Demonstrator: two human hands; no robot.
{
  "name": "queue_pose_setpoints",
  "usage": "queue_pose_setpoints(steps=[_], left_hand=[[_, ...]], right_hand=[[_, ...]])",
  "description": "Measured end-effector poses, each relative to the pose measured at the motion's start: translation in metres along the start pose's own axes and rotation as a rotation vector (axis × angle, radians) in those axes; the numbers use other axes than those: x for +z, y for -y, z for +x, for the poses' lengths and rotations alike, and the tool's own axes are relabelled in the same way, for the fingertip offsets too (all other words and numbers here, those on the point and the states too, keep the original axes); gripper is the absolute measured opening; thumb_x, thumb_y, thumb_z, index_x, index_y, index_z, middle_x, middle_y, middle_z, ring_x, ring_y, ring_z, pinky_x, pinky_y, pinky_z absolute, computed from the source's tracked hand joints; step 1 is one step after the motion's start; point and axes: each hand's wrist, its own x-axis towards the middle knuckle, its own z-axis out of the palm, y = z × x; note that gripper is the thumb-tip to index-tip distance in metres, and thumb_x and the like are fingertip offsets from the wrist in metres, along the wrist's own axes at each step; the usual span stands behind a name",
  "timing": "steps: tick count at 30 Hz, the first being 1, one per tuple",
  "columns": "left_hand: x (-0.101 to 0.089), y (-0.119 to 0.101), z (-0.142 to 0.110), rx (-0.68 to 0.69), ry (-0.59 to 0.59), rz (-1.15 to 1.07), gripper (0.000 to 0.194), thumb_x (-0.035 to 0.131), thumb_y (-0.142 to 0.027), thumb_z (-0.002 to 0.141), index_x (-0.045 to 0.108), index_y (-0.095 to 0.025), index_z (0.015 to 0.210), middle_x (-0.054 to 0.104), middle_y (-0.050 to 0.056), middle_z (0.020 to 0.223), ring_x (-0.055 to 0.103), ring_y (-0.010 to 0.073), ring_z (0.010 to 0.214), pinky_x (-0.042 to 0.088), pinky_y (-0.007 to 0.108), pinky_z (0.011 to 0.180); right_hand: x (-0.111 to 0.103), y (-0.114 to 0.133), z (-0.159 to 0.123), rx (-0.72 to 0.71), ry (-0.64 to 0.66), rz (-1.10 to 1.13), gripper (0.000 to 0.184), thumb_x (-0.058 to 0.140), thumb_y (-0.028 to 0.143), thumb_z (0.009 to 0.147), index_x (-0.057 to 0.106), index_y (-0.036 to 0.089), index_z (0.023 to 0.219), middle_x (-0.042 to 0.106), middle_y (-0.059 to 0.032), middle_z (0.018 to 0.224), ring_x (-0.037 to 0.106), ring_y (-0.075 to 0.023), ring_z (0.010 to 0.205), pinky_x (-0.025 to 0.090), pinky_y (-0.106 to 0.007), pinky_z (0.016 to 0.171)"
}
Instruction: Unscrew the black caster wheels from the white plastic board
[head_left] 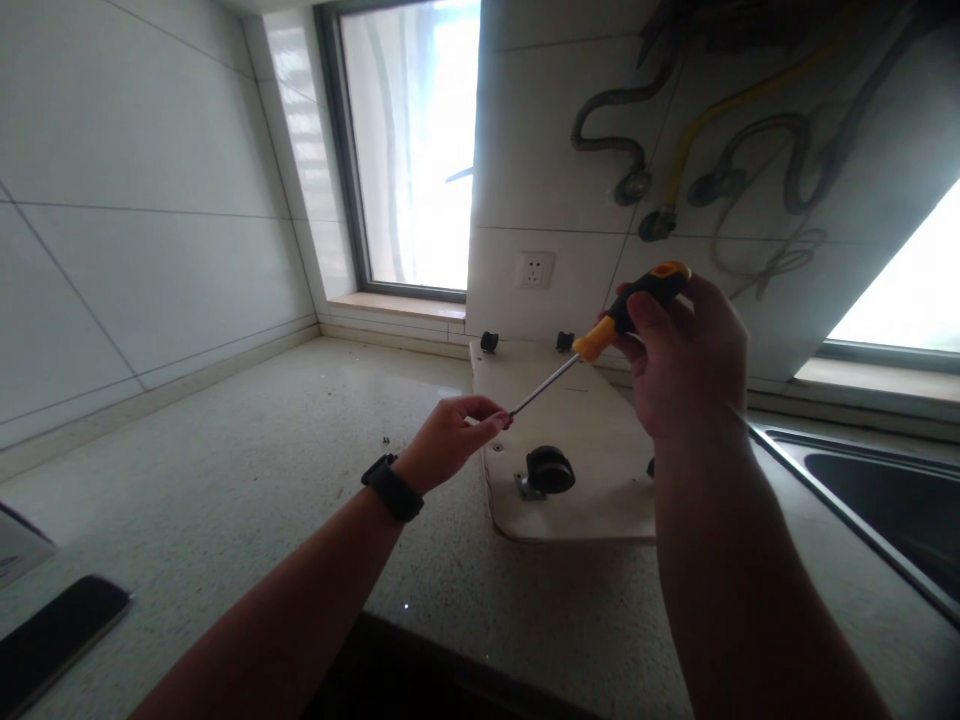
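My right hand (686, 355) is wrapped round the yellow and black handle of a screwdriver (600, 338), held up above the counter. Its metal shaft slants down to the left. My left hand (454, 438), with a black watch on the wrist, pinches its fingers together at the tip of the shaft; whatever lies between the fingertips is too small to make out. Below both hands lies a white board (592, 500) flat on the counter, with black caster wheels (550, 470) mounted on it.
A speckled stone counter (247, 480) runs to tiled walls and a window. A steel sink (885, 510) is at the right. A dark phone (56, 635) lies at the near left edge. A wall socket (535, 270) and hoses hang on the back wall.
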Motion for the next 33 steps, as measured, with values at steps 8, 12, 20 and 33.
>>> queue_pose_setpoints(steps=[8, 12, 20, 33], left_hand=[[-0.072, 0.006, -0.001, -0.008, -0.005, 0.458, 0.031, 0.066, -0.046, 0.093, 0.078, -0.017, 0.094, 0.079, 0.007, 0.09, 0.067, 0.0168, 0.077, 0.048, 0.031, 0.071], [-0.126, 0.036, -0.007, -0.186, 0.087, 0.865, 0.038, 0.061, -0.05, 0.093, 0.08, -0.018, 0.095, 0.08, 0.009, 0.086, 0.068, 0.0208, 0.074, 0.045, 0.033, 0.068], [-0.161, 0.099, -0.022, -0.471, 0.125, 0.972, 0.037, 0.063, -0.049, 0.084, 0.082, -0.018, 0.092, 0.082, 0.014, 0.097, 0.073, 0.0264, 0.086, 0.048, 0.034, 0.076], [-0.157, 0.12, -0.022, -0.513, 0.145, 0.962, 0.033, 0.067, -0.047, 0.079, 0.083, -0.02, 0.09, 0.082, 0.015, 0.099, 0.072, 0.0278, 0.086, 0.047, 0.034, 0.073]], right_hand=[[-0.005, 0.007, 0.005, -0.123, -0.054, -0.011, 0.036, 0.074, 0.026, 0.077, 0.057, 0.034, 0.108, 0.071, -0.0041, 0.115, 0.07, -0.0287, 0.114, 0.062, -0.048, 0.085], [-0.004, 0.008, 0.005, -0.14, -0.08, -0.006, 0.036, 0.073, 0.022, 0.076, 0.056, 0.032, 0.105, 0.07, -0.0038, 0.109, 0.073, -0.0257, 0.096, 0.063, -0.049, 0.083], [0.003, 0.013, 0.0, -0.157, -0.077, 0.028, 0.037, 0.073, 0.018, 0.075, 0.056, 0.031, 0.105, 0.067, -0.0024, 0.105, 0.072, -0.0226, 0.088, 0.063, -0.044, 0.072], [-0.005, 0.009, 0.003, -0.198, -0.057, -0.043, 0.037, 0.073, 0.026, 0.08, 0.053, 0.036, 0.109, 0.063, -0.0014, 0.116, 0.072, -0.0229, 0.087, 0.064, -0.045, 0.07]])
